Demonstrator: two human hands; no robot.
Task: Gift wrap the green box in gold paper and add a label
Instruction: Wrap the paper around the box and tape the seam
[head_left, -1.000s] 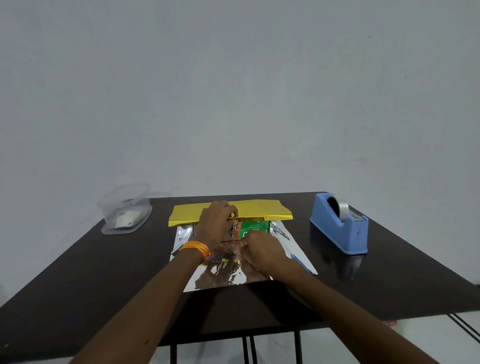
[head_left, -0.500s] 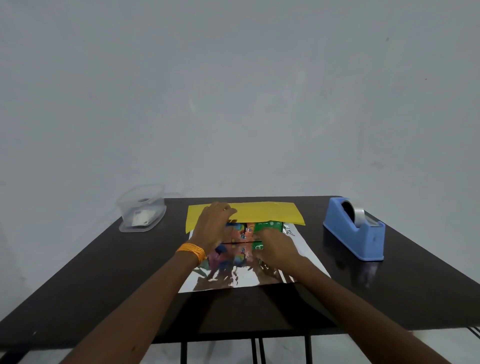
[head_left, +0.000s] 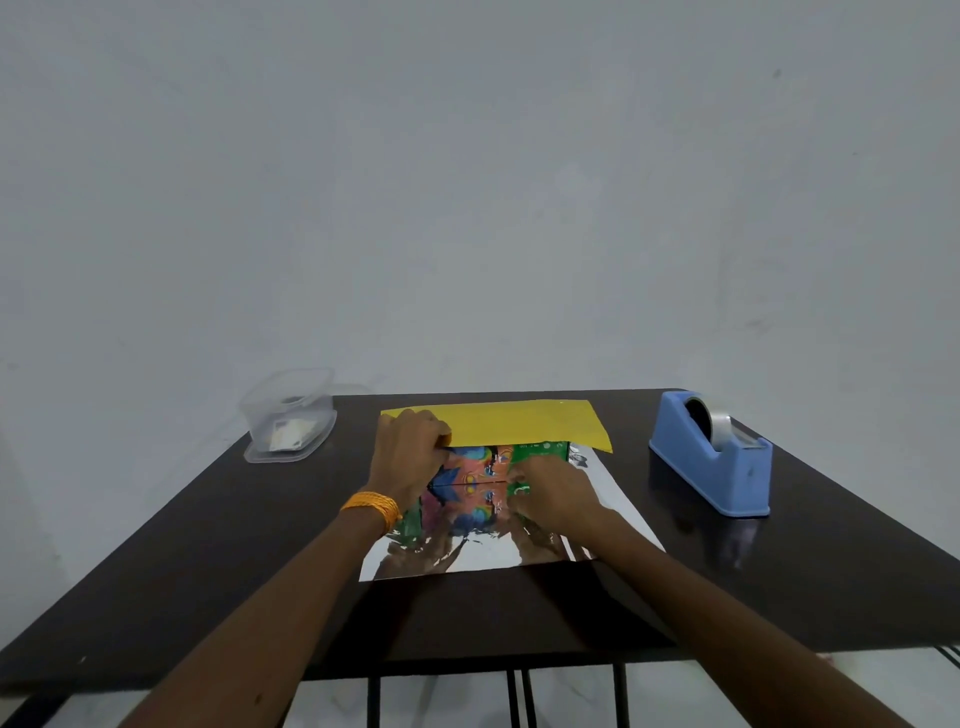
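The green box (head_left: 540, 451), printed with bright colours, lies in the middle of the dark table on the gold paper's silver inner side (head_left: 613, 499). The far flap of the gold paper (head_left: 524, 426) is folded over the box top, gold side up. My left hand (head_left: 410, 452), with an orange band at the wrist, grips the left end of the box and the flap's edge with curled fingers. My right hand (head_left: 558, 491) rests against the box's near side; its fingers lie low on the paper and their grip is unclear.
A blue tape dispenser (head_left: 711, 457) with a roll of clear tape stands at the right. At the far left corner is a clear plastic container (head_left: 288, 415) with small paper labels inside. The dark table (head_left: 208, 561) ends in a near edge below my forearms.
The gold flap has come further forward over the box top and lies flatter. My left hand has slid toward the flap's left edge. The view has shifted slightly.
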